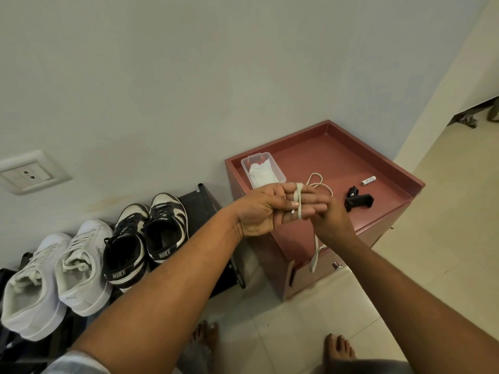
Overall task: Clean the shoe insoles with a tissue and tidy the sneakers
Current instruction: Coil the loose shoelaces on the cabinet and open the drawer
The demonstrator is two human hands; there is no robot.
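Cream flat shoelace (298, 201) is wound in a few turns around the straight fingers of the left hand (267, 209). The thumb of this hand seems to press the lace against them. The right hand (332, 220), just beside it, is seen from the back, with fingers curled on the same lace. One end hangs down below the right hand, and a loose loop lies on the red-brown wooden table (337, 157) just behind both hands.

I think the turns can slide off the fingertips if the right hand pulls without tension or the left fingers come together. The loop on the table may also catch the black plastic clip holder (357, 199) behind the right hand and drag it.

Counted in the head view:
- one shoelace and two hands
- one clear plastic box (244, 164) with white tissue (260, 172) inside, behind the left hand
- one black holder
- one small white tube (368, 180), farther behind the right hand
- two white sneakers (81, 265) and two black-and-white sneakers (127, 247), side by side on a black rack (199, 209), well to the left of the left hand

I cannot make out the insoles inside the shoes.
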